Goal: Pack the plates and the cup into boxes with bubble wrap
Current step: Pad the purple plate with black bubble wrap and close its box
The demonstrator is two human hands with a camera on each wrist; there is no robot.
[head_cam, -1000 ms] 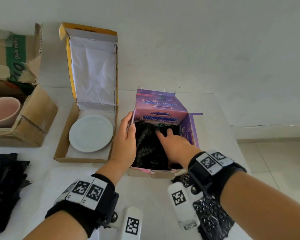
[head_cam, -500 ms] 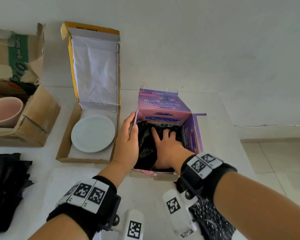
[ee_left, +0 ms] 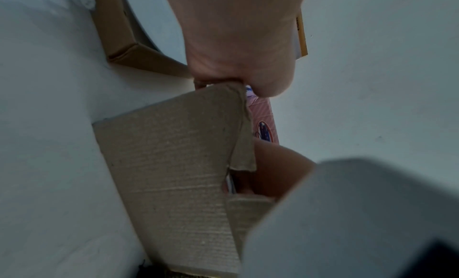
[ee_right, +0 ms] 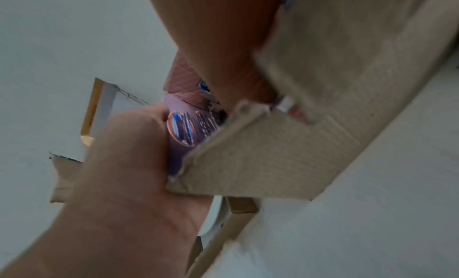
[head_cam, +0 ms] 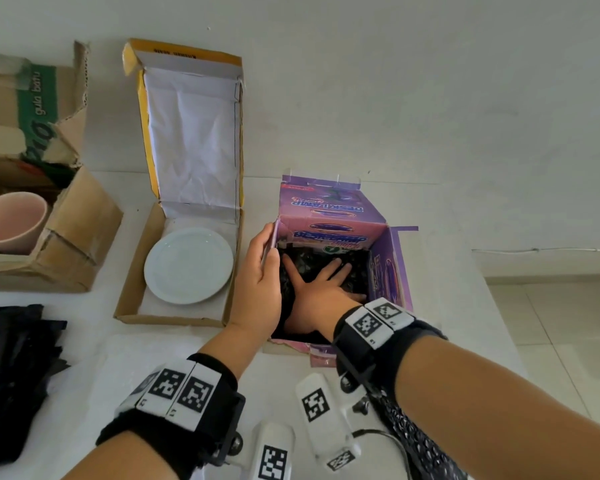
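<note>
A purple box (head_cam: 392, 271) stands open on the white table, lined with black bubble wrap (head_cam: 305, 263). My right hand (head_cam: 321, 282) lies inside it, fingers spread flat and pressing on the wrap. My left hand (head_cam: 260, 271) grips the box's left wall (ee_left: 174, 154), thumb inside and fingers outside; the right wrist view shows that left hand (ee_right: 129, 164) curled over the edge. A white plate (head_cam: 189, 265) lies in the flat yellow-lidded box (head_cam: 129, 292) to the left. A pink cup (head_cam: 13, 221) sits in the brown carton (head_cam: 66, 244) at far left.
A heap of black bubble wrap (head_cam: 11, 368) lies at the near left of the table. More black wrap (head_cam: 420, 445) hangs under my right forearm. The table's right edge (head_cam: 492, 323) drops to a tiled floor. A white wall stands close behind the boxes.
My right hand has pushed deeper into the purple box and its fingers have spread flat on the wrap. My left hand has kept its hold on the box wall.
</note>
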